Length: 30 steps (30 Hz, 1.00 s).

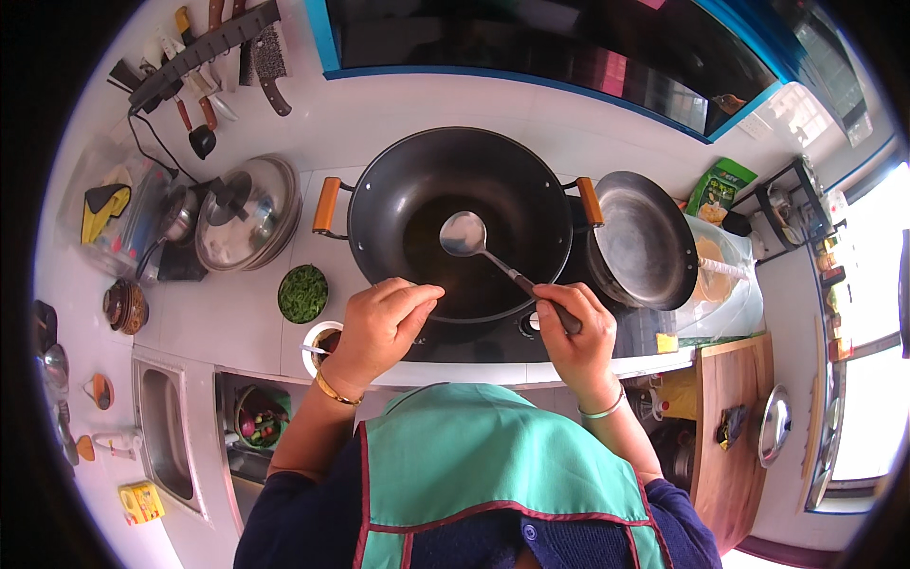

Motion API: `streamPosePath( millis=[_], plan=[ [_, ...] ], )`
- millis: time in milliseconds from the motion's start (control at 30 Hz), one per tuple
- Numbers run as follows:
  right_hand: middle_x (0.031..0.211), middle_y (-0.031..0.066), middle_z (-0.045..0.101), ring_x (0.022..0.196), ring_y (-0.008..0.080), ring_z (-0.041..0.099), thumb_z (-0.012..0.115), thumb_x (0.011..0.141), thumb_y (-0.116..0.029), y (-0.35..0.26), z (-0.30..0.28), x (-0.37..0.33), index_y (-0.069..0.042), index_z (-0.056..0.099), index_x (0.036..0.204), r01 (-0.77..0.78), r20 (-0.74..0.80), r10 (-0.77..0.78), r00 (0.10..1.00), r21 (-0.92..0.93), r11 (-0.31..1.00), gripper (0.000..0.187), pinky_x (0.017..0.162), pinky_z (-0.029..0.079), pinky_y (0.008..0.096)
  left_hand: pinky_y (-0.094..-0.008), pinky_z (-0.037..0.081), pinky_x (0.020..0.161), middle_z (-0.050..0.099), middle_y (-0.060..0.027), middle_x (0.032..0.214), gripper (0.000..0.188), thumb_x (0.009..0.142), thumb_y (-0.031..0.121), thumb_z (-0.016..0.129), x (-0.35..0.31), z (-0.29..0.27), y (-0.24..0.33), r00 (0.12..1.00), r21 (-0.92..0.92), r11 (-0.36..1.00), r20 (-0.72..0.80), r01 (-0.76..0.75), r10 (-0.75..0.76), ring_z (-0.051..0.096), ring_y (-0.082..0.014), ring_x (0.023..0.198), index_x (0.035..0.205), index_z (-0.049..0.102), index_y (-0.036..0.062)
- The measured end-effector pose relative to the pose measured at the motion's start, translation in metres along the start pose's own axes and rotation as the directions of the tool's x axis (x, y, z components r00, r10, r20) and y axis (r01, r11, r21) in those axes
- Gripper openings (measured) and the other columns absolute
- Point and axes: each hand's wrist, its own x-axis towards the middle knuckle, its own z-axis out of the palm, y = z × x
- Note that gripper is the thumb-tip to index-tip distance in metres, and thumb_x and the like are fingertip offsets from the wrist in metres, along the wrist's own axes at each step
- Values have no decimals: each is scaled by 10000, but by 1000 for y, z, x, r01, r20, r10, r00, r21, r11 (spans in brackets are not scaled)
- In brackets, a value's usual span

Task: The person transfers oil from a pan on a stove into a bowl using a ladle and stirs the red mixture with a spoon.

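A large black wok (455,213) with orange handles sits on the stove, a little dark liquid in its bottom. My right hand (573,332) grips the dark handle of a steel ladle (464,234), whose empty bowl hangs over the wok's middle. My left hand (379,322) hovers at the wok's near rim, fingers pinched together and pointing toward the pan; I cannot tell if anything is between them. A gold bangle is on the left wrist, a pale one on the right.
A small bowl of chopped greens (302,293) and a white cup (318,339) stand left of the wok. A steel lid (248,213) rests further left. A second dark pan (645,239) leans at the right. A sink (166,431) lies at lower left.
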Motion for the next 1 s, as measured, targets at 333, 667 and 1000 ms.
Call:
streamPosePath(
  millis=[333,667,1000],
  plan=[
    [855,98,654,681,205,648,690,789,10,-27,51,0,-26,679,983,122,142,-169,975,289,949,197,609,516,291,-327,473,544,626,-85,738,178,778,-5,694,-42,-33,5,980,109,979,-114,173,-161,608,-241,617,943,676,61],
    [1085,107,661,975,159,618,647,907,-102,-35,239,-98,7,606,1192,-502,437,289,852,521,690,308,863,476,266,-274,522,730,684,-108,915,144,915,37,587,-201,-92,-111,777,-90,792,-156,603,-610,670,-158,825,1032,653,-15],
    [1286,188,582,1167,251,581,620,897,-38,-19,362,-168,-3,597,1212,-307,79,298,951,309,900,318,959,457,307,-418,515,763,645,-162,990,335,896,178,598,-284,-76,-205,735,159,738,90,655,-672,641,-343,878,1185,547,17]
  ],
)
